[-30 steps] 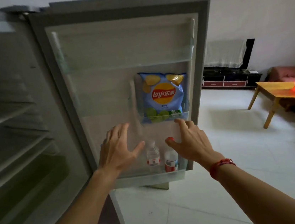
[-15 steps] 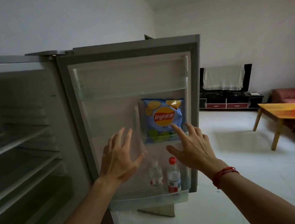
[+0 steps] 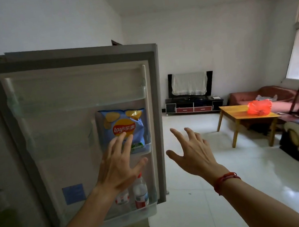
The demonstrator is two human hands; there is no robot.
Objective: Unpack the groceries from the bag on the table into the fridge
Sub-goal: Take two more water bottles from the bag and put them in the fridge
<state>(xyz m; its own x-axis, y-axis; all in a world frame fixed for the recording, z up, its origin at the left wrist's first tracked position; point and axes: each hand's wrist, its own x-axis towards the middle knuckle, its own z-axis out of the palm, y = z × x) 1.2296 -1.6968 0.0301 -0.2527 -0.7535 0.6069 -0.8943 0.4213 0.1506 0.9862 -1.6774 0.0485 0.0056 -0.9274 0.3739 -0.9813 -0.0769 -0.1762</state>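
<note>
- Our left hand [image 3: 117, 162] and right hand [image 3: 193, 153] are both empty, fingers spread; the right one has drifted off the door [image 3: 63, 142] since a second ago.
- The chips [image 3: 125, 123] and two bottles [image 3: 140, 191] sit in the door's shelves.
- Our view has swung right. The bag [image 3: 259, 106] waits on the counter [image 3: 239, 114], well apart, so we judge another trip comes next.

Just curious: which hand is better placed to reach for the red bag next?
Likely the right hand: open, empty, clear of the door, toward the bag. The left hand hovers before the door.
</note>
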